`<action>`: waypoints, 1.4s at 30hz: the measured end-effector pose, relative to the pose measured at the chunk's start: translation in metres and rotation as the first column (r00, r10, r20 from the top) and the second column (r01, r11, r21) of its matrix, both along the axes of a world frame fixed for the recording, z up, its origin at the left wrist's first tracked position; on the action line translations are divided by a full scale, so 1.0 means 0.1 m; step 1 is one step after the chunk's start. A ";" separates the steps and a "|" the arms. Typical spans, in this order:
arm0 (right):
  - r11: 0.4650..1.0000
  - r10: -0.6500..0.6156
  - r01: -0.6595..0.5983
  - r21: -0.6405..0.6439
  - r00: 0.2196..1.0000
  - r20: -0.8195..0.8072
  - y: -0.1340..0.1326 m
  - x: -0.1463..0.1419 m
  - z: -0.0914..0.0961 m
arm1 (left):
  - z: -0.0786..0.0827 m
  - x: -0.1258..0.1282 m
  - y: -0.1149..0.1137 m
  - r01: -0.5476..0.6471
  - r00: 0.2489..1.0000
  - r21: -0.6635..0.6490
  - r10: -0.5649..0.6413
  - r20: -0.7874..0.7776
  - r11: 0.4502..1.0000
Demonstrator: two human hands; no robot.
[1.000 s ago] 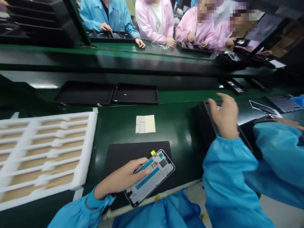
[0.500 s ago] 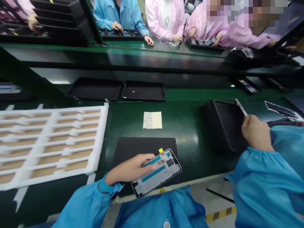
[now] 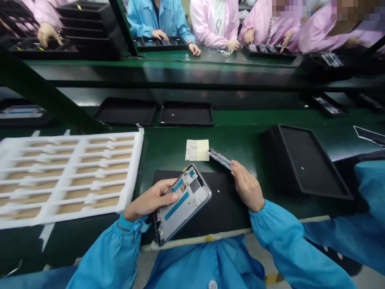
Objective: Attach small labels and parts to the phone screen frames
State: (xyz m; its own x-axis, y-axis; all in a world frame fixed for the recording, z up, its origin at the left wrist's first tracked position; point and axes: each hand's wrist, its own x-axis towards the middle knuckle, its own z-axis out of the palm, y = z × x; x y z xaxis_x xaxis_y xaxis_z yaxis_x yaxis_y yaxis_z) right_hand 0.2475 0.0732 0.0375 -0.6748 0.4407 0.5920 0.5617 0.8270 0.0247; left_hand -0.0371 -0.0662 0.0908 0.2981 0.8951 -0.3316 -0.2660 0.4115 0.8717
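My left hand (image 3: 158, 198) is closed around a phone frame (image 3: 185, 202), thumb on its inner face. That face is silvery with blue strips and a dark square, and the frame is tilted above a black mat (image 3: 207, 216). In my right hand (image 3: 248, 184) is a second phone frame (image 3: 221, 157), seen nearly edge-on and held by one end over the mat's far right corner. A small card of white and yellow labels (image 3: 197, 150) lies on the green bench just beyond the mat.
At left lies a white foam tray (image 3: 136, 160) with slots. Two shallow black trays (image 3: 186, 123) sit at the back. A stack of black trays (image 3: 327, 188) stands at right, beside a co-worker's blue sleeve (image 3: 373, 188). Other people work across the bench.
My right hand has come left from the black tray stack, bringing the second phone frame over the mat. My left hand has tipped its phone frame more upright and shifted it slightly left.
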 end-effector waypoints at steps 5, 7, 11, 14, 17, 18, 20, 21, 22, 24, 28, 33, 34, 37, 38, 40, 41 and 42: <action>0.993 -0.118 0.119 -0.022 0.992 0.039 0.24 0.22 -0.22 | -0.06 0.04 0.04 0.034 0.999 0.021 -0.033 -0.035 0.999; 0.993 -0.106 0.109 -0.037 0.992 0.068 0.24 0.26 -0.20 | -0.07 0.04 0.07 0.049 0.996 0.027 -0.047 -0.069 0.998; 0.991 -0.124 0.127 -0.048 0.991 0.054 0.22 0.41 0.04 | -0.06 0.06 0.09 0.093 0.980 0.046 -0.084 -0.178 0.995; 0.883 -0.469 0.469 -0.005 0.883 -0.034 0.31 0.70 0.28 | -0.02 0.09 0.10 0.136 0.944 0.062 -0.110 -0.312 0.989; 0.689 -0.724 0.725 0.000 0.687 0.061 0.44 1.02 0.45 | 0.01 0.12 0.12 0.147 0.911 0.074 -0.106 -0.398 0.986; 0.673 -0.736 0.739 -0.004 0.671 0.092 0.48 1.08 0.49 | 0.00 0.12 0.12 0.150 0.905 0.083 -0.103 -0.412 0.985; 0.694 -0.719 0.720 0.007 0.692 0.065 0.53 1.09 0.58 | -0.01 0.11 0.13 0.164 0.901 0.097 -0.109 -0.420 0.982; 0.709 -0.705 0.705 0.028 0.709 0.016 0.56 1.02 0.64 | -0.02 0.11 0.13 0.178 0.902 0.102 -0.121 -0.414 0.979; 0.724 -0.687 0.687 0.052 0.726 -0.034 0.61 0.92 0.70 | -0.03 0.10 0.13 0.194 0.904 0.106 -0.136 -0.405 0.975; 0.764 -0.637 0.642 0.065 0.766 -0.083 0.77 0.61 0.83 | -0.03 0.09 0.13 0.208 0.912 0.116 -0.150 -0.381 0.971; 0.826 -0.559 0.559 -0.071 0.829 0.030 1.43 -0.08 0.86 | 0.00 0.08 0.13 0.210 0.934 0.105 -0.167 -0.315 0.972; 0.839 -0.423 0.451 -0.304 0.893 0.157 2.19 -0.50 0.50 | 0.01 0.07 0.10 0.187 0.924 0.148 -0.123 -0.361 0.971; 0.837 -0.405 0.435 -0.333 0.901 0.157 2.25 -0.54 0.44 | 0.00 0.07 0.10 0.198 0.917 0.160 -0.125 -0.378 0.967; 0.852 -0.366 0.378 -0.362 0.925 0.105 2.18 -0.70 0.35 | 0.00 0.07 0.14 0.206 0.894 0.184 -0.109 -0.435 0.961; 0.865 -0.336 0.342 -0.367 0.938 0.083 2.08 -0.78 0.35 | 0.01 0.07 0.17 0.196 0.885 0.189 -0.091 -0.457 0.962; 0.893 -0.211 0.218 -0.393 0.976 0.061 1.82 -0.98 0.34 | 0.02 0.07 0.27 0.182 0.857 0.216 -0.047 -0.512 0.959; 0.898 -0.119 0.136 -0.419 0.991 0.066 1.67 -1.09 0.33 | 0.02 0.06 0.33 0.189 0.839 0.234 -0.033 -0.543 0.954; 0.890 -0.017 0.051 -0.453 0.997 0.079 1.52 -1.20 0.31 | 0.02 0.04 0.40 0.208 0.820 0.249 -0.030 -0.572 0.946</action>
State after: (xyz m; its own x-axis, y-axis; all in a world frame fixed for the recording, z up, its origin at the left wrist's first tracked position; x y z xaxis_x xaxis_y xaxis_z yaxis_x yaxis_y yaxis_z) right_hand 0.1273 0.2251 0.0687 -0.6873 0.6732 0.2727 0.6006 0.7379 -0.3078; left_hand -0.0330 -0.0259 0.0926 0.2537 0.9449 -0.2067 0.3328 0.1154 0.9359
